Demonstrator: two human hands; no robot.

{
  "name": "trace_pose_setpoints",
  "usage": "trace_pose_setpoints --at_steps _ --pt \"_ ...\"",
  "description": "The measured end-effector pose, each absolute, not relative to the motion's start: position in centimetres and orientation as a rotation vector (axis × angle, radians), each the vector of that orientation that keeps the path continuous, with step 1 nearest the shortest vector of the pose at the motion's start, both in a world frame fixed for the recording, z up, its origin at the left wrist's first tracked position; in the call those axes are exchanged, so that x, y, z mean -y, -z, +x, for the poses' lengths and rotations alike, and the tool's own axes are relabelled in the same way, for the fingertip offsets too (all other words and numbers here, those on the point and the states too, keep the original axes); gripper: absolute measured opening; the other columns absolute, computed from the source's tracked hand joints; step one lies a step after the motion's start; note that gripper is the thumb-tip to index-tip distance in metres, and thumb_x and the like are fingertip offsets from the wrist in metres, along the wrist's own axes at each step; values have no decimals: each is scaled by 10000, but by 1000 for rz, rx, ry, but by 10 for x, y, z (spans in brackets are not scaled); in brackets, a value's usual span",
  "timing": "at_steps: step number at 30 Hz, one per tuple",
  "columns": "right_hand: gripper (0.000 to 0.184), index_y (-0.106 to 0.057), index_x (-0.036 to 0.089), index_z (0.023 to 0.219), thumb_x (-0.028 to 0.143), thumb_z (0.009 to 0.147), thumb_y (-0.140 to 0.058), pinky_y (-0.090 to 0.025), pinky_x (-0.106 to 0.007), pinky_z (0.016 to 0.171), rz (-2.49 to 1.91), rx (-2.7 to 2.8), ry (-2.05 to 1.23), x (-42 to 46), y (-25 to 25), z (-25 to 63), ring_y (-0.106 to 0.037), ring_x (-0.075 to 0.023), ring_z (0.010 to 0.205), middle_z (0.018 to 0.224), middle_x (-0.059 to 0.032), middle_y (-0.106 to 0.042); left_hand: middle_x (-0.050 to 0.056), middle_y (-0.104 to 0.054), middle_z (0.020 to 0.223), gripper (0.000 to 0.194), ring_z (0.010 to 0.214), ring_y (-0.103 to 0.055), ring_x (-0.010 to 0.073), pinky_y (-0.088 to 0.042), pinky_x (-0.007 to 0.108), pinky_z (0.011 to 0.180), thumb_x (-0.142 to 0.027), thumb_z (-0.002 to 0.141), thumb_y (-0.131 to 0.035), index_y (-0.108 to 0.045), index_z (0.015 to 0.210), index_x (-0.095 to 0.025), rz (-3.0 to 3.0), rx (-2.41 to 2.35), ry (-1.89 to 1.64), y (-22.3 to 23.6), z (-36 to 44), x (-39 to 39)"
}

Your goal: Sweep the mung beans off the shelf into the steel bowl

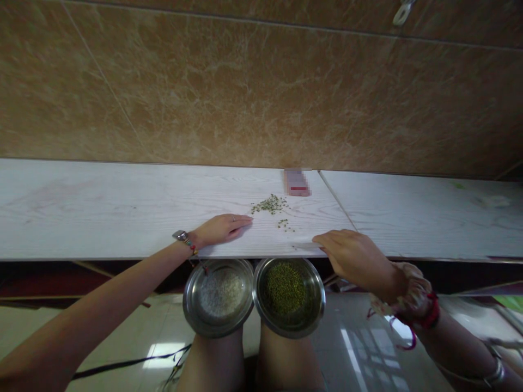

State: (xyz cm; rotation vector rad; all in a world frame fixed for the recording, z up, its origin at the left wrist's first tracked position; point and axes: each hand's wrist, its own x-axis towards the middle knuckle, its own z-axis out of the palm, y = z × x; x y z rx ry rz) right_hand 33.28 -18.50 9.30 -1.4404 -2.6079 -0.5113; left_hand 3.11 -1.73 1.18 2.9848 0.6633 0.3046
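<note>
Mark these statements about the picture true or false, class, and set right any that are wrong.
1. The left bowl sits beside the right bowl. True.
2. Both bowls hold white grains. False: only the left one holds white grains; the right holds green beans.
3. Scattered beans lie on the white tabletop. True.
4. Both hands are inside the bowls. False: the left hand lies on the tabletop, the right hand at its near edge.

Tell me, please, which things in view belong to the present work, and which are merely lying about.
Probably belonging:
scattered mung beans
steel bowl of mung beans
steel bowl of rice

Apparently lying about:
blurred pinkish item by the wall
black strap
</note>
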Motion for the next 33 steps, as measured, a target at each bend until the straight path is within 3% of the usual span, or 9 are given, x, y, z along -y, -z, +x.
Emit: trace_pose_setpoints --at_steps 14,25,33 --pt "224 -621 186 789 44 773 -448 -449 -289 620 -1339 2655 401 202 -101 320 -620 -165 650 738 -43 -695 57 -565 1349 360 1188 -560 160 -428 309 1009 -271 964 -354 -556 1251 -192 3007 -658 -296 -16 33 19" --pt "274 -678 133 919 43 807 -445 -452 -308 689 -1719 2518 595 164 -92 337 -650 -207 745 866 -106 -727 64 -571 1341 363 1186 -561 156 -418 293 1019 -268 969 -357 -559 1255 -173 3028 -682 -265 -16 33 20" --pt "252 -666 158 874 53 789 -454 -419 -288 659 -1586 2540 658 167 -85 343 -622 -182 685 803 -77 -720 38 -554 1363 343 1187 -559 156 -419 306 1020 -271 967 -369 -542 1259 -214 3007 -679 -277 -15 32 18"
